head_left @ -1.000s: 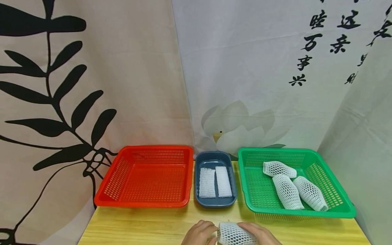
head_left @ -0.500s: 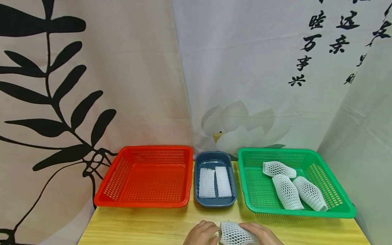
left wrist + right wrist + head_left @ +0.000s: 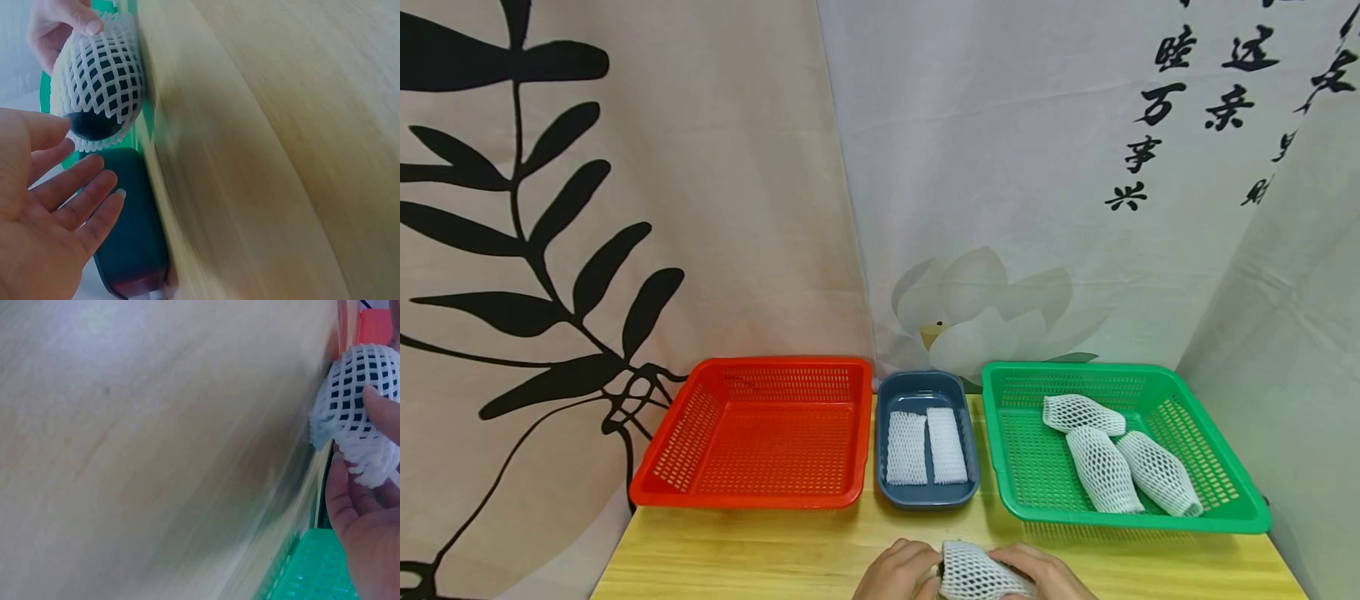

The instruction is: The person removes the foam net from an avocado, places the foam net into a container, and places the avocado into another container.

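A white foam fruit net is held low at the front of the table, between both hands. Inside it sits a smooth, dark, rounded object, its bare end showing at the net's mouth on the left hand's side; its kind is hidden by the mesh. My right hand grips the net's other end, thumb on top and fingers beneath, where the mesh bunches up loosely. At the bare end, my left hand touches with its thumb tip, its other fingers extended below the mouth.
Along the back stand a red basket, a blue-grey tray with two flat foam nets, and a green basket holding three net-wrapped pieces. A printed curtain hangs close behind.
Both hands and the net have shifted slightly to the right. The net's left end has tilted a little, and a dark patch now shows at its mouth. Baskets and tray stay put.
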Demonstrator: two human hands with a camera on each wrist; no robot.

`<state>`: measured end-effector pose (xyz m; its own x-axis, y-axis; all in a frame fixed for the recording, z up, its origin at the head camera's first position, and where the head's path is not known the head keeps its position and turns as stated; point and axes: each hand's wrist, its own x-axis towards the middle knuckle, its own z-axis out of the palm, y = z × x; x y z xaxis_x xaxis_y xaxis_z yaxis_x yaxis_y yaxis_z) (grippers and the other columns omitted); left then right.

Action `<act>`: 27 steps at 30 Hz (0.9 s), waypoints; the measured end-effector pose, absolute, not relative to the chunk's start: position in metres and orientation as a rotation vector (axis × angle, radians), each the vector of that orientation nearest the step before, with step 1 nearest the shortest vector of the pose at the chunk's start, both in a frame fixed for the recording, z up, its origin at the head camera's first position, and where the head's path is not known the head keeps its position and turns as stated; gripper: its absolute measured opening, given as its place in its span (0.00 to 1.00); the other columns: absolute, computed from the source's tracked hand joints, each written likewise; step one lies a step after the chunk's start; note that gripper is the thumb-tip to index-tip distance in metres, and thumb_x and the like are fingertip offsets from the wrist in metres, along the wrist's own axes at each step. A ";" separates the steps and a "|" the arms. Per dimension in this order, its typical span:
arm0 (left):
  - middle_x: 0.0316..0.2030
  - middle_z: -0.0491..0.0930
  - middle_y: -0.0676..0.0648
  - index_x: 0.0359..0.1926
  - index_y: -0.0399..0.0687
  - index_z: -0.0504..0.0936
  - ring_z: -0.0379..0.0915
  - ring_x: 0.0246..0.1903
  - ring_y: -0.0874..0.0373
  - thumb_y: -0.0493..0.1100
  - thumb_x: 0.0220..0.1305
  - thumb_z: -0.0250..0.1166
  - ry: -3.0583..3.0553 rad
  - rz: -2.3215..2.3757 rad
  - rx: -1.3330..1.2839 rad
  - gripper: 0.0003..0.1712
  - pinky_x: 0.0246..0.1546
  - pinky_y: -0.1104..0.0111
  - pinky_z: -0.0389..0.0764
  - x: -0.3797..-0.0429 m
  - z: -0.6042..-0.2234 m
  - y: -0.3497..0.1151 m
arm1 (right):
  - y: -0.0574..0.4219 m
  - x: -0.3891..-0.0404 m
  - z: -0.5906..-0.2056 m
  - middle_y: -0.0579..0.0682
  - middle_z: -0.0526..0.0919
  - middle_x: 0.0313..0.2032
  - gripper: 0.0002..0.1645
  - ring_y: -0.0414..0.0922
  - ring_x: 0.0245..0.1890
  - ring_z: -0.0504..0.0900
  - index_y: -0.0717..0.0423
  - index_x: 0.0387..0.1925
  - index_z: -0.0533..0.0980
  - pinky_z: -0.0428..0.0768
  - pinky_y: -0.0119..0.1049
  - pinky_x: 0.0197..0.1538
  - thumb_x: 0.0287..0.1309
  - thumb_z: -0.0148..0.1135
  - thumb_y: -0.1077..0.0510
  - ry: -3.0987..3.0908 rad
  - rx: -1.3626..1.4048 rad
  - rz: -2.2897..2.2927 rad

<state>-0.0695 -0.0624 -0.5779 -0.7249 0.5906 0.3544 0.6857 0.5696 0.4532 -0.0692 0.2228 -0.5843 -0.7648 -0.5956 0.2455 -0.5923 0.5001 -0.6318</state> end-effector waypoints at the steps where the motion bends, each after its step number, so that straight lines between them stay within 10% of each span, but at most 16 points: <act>1: 0.43 0.79 0.57 0.46 0.51 0.81 0.73 0.43 0.65 0.44 0.62 0.61 -2.641 -0.883 -1.079 0.12 0.43 0.74 0.74 -0.069 -0.578 -0.062 | 0.223 -0.070 -0.584 0.40 0.79 0.47 0.24 0.35 0.44 0.77 0.49 0.54 0.75 0.77 0.32 0.39 0.57 0.64 0.49 2.707 -1.070 -1.146; 27: 0.48 0.78 0.55 0.52 0.53 0.77 0.72 0.47 0.66 0.62 0.49 0.68 -2.617 -0.865 -1.158 0.31 0.49 0.75 0.72 -0.078 -0.584 -0.046 | 0.226 -0.071 -0.590 0.37 0.80 0.43 0.18 0.33 0.39 0.77 0.44 0.50 0.77 0.76 0.31 0.35 0.56 0.65 0.56 2.662 -1.087 -1.279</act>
<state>-0.0776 -0.0456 -0.5836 -0.6903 0.6303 0.3551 0.7178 0.5355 0.4449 -0.0713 0.2257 -0.5901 -0.7613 -0.5823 0.2851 -0.5865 0.4311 -0.6857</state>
